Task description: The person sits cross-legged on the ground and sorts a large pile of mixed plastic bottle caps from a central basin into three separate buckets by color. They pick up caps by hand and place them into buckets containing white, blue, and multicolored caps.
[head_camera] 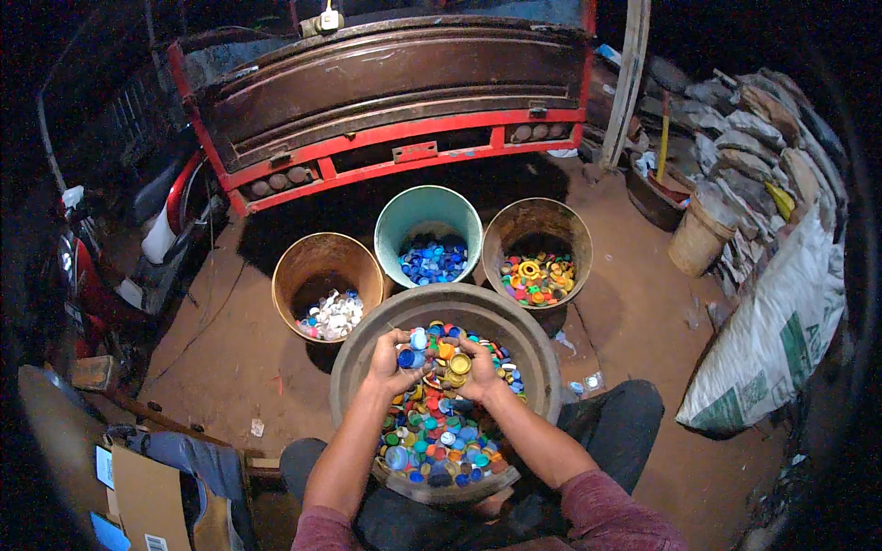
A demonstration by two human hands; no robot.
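Observation:
A wide grey basin [540, 330] rests at my lap, filled with plastic bottle caps [441, 441] of many colours. Over its middle, my left hand [391, 361] holds light and dark blue caps in its fingers. Close beside it, my right hand [479, 368] holds yellow caps. Beyond the basin stand three round containers: a brownish bucket [286, 275] at left with mostly white caps, a pale green bucket [394, 220] in the middle with blue caps, and a worn brown bucket [582, 241] at right with yellow, orange, red and green caps.
The red-framed tailgate of a vehicle [406, 76] stands behind the buckets. At left are a red motorcycle [89, 282] and a cardboard box [145, 489]. To the right lie a white woven sack [765, 344], a beige bucket [699, 237] and stacked sacks [751, 148].

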